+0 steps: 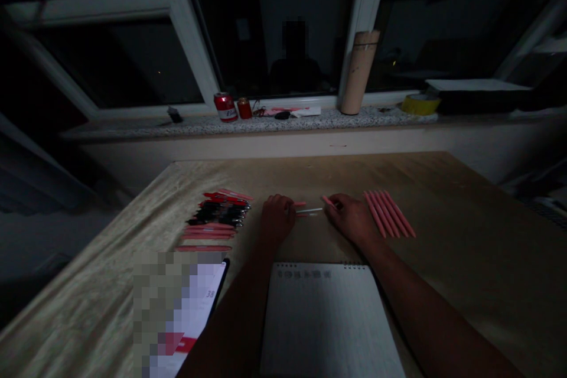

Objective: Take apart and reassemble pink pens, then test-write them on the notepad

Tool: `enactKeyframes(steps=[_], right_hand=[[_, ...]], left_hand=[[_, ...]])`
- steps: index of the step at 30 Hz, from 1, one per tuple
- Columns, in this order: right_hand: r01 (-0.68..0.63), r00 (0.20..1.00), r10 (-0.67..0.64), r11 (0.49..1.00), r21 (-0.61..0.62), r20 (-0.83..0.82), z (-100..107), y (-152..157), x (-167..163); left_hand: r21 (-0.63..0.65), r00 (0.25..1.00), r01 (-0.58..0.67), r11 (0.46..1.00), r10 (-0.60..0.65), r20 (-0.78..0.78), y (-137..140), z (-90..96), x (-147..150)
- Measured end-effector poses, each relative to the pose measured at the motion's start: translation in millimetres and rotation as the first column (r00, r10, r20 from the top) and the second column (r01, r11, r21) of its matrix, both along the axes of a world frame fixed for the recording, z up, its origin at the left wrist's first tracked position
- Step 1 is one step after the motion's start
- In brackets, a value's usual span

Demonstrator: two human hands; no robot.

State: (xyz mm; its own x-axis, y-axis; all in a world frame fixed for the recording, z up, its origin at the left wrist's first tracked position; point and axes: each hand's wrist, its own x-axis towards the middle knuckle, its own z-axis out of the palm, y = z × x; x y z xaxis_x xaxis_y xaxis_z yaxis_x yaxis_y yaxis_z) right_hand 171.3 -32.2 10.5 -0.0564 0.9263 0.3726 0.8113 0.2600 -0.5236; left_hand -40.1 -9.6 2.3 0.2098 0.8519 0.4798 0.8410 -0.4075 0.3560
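My left hand (pixel 279 215) is closed near the middle of the table. A thin white stick like a pen refill (pixel 312 210) points out from its fingers to the right, with a pink pen piece (pixel 300 204) just behind it. To the right, my right hand (pixel 349 215) pinches a pink pen part (pixel 328 201), its end pointing up and left. The two hands are a short gap apart. Several pink pens (pixel 387 212) lie in a slanted row beside my right hand. Left of my left hand lies a pile of black pens (pixel 221 211), with red and pink pens around it.
An open spiral notebook (pixel 328 319) lies between my forearms. A phone or tablet (pixel 199 307) with a lit screen is by my left arm. On the windowsill stand red cans (pixel 225 107), a cardboard tube (pixel 359 74) and a yellow tape roll (pixel 420 104).
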Motion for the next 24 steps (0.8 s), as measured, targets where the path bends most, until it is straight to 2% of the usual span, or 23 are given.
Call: enactKeyframes(steps=[6,13,15,17,20,24], right_hand=[[0.115,0.993,-0.116,0.993,0.040,0.020,-8,7,-6],[0.111,0.991,-0.109,0.994,-0.012,0.082,-5,5,-4],[0.086,0.996,-0.086,0.996,0.000,0.039,-2,3,-2],[0.089,0.994,-0.088,0.996,0.020,-0.065,-2,4,1],[0.161,0.937,-0.145,0.987,0.027,-0.319,-8,11,7],[0.271,0.731,-0.217,0.962,-0.017,-0.647,-22,23,17]], left_hand=[[0.013,1.000,0.000,1.000,0.000,0.007,1,-3.5,-1],[0.001,0.999,0.008,1.000,-0.008,0.042,2,-4.8,-3],[0.001,0.995,0.006,1.000,-0.006,0.099,3,-5.6,-3],[-0.029,0.974,0.012,1.000,-0.005,0.228,3,-5.8,-4],[-0.113,0.848,0.033,0.993,0.032,0.529,4,-4.1,-5],[-0.174,0.554,0.034,0.984,0.126,0.823,8,-0.4,-9]])
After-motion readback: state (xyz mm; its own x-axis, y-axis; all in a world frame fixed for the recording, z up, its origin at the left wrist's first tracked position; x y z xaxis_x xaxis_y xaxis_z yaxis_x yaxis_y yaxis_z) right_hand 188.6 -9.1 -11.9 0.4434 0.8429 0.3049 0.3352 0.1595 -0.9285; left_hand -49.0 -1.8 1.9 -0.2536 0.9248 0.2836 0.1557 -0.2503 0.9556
